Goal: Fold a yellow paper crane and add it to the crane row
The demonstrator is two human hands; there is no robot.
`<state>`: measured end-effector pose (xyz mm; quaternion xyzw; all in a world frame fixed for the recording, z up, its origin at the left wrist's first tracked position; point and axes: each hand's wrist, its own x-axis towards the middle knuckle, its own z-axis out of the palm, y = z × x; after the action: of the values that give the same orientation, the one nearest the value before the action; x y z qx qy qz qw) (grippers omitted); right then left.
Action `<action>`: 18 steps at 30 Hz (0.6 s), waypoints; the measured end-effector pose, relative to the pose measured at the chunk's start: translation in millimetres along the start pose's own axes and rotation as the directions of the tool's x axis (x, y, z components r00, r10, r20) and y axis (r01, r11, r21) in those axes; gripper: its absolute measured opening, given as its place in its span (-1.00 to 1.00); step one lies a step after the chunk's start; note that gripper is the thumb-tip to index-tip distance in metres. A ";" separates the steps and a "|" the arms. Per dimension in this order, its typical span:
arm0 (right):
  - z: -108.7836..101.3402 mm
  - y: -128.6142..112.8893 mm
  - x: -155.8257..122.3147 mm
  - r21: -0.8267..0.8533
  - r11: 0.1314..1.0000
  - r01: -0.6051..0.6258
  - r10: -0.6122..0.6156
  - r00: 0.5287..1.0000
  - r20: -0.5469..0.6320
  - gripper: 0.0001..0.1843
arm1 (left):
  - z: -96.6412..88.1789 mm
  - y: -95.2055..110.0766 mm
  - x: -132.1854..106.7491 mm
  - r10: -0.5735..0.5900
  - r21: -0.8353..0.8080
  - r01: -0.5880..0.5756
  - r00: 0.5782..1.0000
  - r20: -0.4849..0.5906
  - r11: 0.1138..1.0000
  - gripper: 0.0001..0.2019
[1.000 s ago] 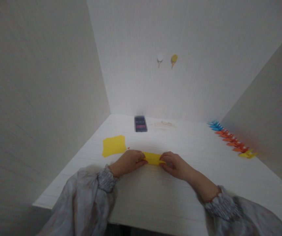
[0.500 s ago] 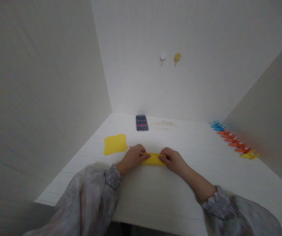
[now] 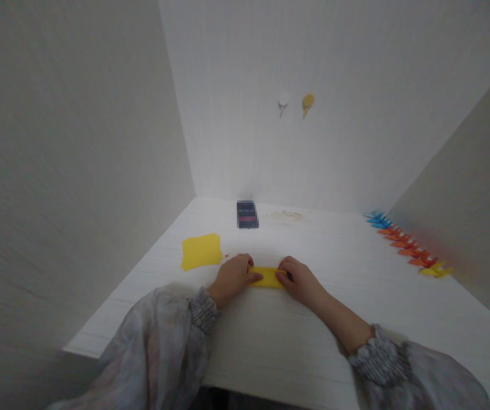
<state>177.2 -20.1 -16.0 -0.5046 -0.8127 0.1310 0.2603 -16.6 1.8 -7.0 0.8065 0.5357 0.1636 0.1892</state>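
A folded strip of yellow paper (image 3: 269,278) lies on the white table in front of me, its long side running left to right. My left hand (image 3: 237,277) grips the left end, thumb on top and fingers curled behind the far edge. At the right end, my right hand (image 3: 299,279) pinches the paper the same way. Left of my left hand rests a stack of yellow paper sheets (image 3: 202,251). Between that stack and my hand is a tiny orange scrap (image 3: 226,255).
A dark pixelated object (image 3: 247,214) sits near the back wall. Along the right wall runs a row of folded paper figures, blue (image 3: 380,220), orange (image 3: 407,246) and yellow (image 3: 436,270). One white hook (image 3: 283,100) and one yellow hook (image 3: 308,101) are on the back wall.
My left hand has shifted very slightly to the right along the folded paper. My right hand stays nearly in place, still pinching its end.
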 end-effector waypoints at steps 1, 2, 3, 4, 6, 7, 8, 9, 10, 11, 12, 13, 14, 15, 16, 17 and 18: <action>-0.1 -0.6 -0.2 0.002 1.000 0.004 -0.004 1.000 0.000 -0.87 | 0.9 0.5 0.0 -0.007 -0.003 0.007 1.000 -0.006 1.000 -0.67; -0.2 -1.0 -0.4 0.006 1.000 0.009 -0.009 1.000 -0.001 -0.86 | 1.7 1.2 -0.1 -0.013 -0.008 0.013 1.000 -0.014 1.000 -0.68; -0.3 -1.4 -0.7 0.010 1.000 0.013 -0.013 1.000 -0.001 -0.86 | 2.3 1.9 -0.1 -0.015 -0.015 0.014 1.000 -0.025 1.000 -0.69; -0.4 -1.6 -1.0 0.014 1.000 0.016 -0.016 1.000 -0.002 -0.86 | 2.7 2.6 -0.2 -0.015 -0.026 0.014 0.999 -0.036 1.000 -0.70; -0.6 -1.9 -1.4 0.022 1.000 0.020 -0.019 1.000 -0.007 -0.85 | 3.0 3.9 -0.2 -0.015 -0.056 0.013 0.999 -0.040 0.998 -0.71; -0.6 -2.0 -1.6 0.026 0.999 0.021 -0.021 1.000 -0.011 -0.84 | 3.0 4.4 -0.1 -0.018 -0.074 0.016 0.999 -0.031 0.997 -0.71; -0.6 -2.1 -1.6 0.031 0.999 0.023 -0.023 1.000 -0.014 -0.84 | 2.9 4.8 0.1 -0.025 -0.093 0.023 1.000 -0.018 0.995 -0.71; -0.6 -2.3 -1.6 0.036 0.999 0.025 -0.024 1.000 -0.017 -0.83 | 2.8 5.2 0.2 -0.035 -0.109 0.034 0.999 -0.005 0.993 -0.70; -0.5 -2.6 -1.5 0.040 0.999 0.026 -0.025 0.999 -0.019 -0.83 | 2.6 5.3 0.2 -0.043 -0.117 0.044 0.999 0.008 0.992 -0.68; -0.4 -2.8 -1.3 0.044 0.999 0.027 -0.026 0.999 -0.019 -0.83 | 2.4 5.4 0.2 -0.044 -0.119 0.046 0.999 0.018 0.992 -0.67; -0.3 -3.0 -1.2 0.048 0.998 0.027 -0.027 0.999 -0.017 -0.83 | 2.2 5.3 0.1 -0.036 -0.116 0.038 0.999 0.021 0.993 -0.68; -0.2 -3.1 -1.1 0.052 0.998 0.026 -0.025 1.000 -0.015 -0.82 | 2.0 5.0 0.0 -0.018 -0.110 0.020 1.000 0.022 0.994 -0.70; -0.2 -3.1 -1.1 0.054 0.998 0.024 -0.023 1.000 -0.013 -0.82 | 1.9 4.7 -0.2 0.007 -0.103 -0.005 1.000 0.021 0.995 -0.74; -0.2 -3.0 -1.2 0.056 0.998 0.021 -0.021 1.000 -0.010 -0.82 | 1.7 4.3 -0.3 0.034 -0.102 -0.032 0.999 0.017 0.994 -0.78; -0.4 -2.7 -1.3 0.054 0.998 0.018 -0.017 1.000 -0.010 -0.83 | 1.6 4.0 -0.3 0.058 -0.106 -0.057 0.998 0.007 0.993 -0.80; -0.9 -2.4 -1.5 0.051 0.999 0.013 -0.012 1.000 -0.015 -0.85 | 1.4 3.9 -0.2 0.079 -0.113 -0.079 0.997 -0.009 0.990 -0.81; -1.7 -2.2 -1.8 0.047 0.999 0.009 -0.008 1.000 -0.027 -0.90 | 1.3 4.0 0.0 0.099 -0.126 -0.101 0.995 -0.024 0.987 -0.82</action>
<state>177.1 -22.8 -14.1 -0.4964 -0.8080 0.1423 0.2837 -12.8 0.1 -6.1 0.8171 0.4848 0.2139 0.2270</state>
